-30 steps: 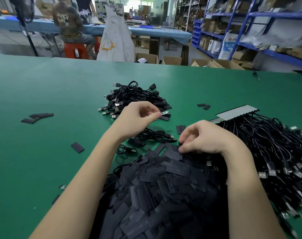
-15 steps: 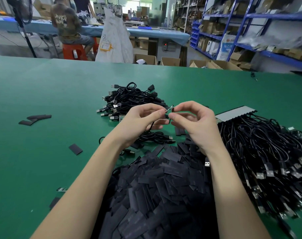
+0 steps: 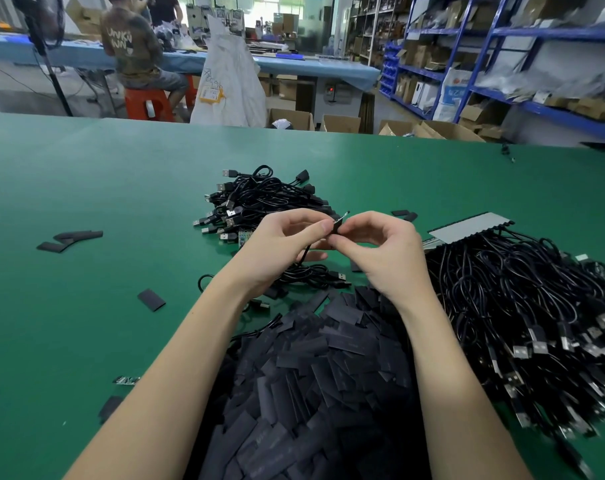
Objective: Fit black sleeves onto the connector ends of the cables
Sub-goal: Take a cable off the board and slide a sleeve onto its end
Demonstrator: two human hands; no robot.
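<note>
Head view: nearest lies the sleeve pile (image 3: 315, 375). Above it, left hand (image 3: 280, 247) pinches the cable (image 3: 303, 258) just below its connector; right hand (image 3: 384, 251) pinches a sleeve (image 3: 338, 226) at that tip, long axis tilted up-right. Beyond, a cable heap (image 3: 259, 199) on open table (image 3: 86, 188).

Both hands' fingers (image 3: 323, 226) seemingly pinched together

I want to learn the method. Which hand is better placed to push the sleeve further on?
Probably the right hand: it pinches the black sleeve, while the left hand holds the cable.
</note>
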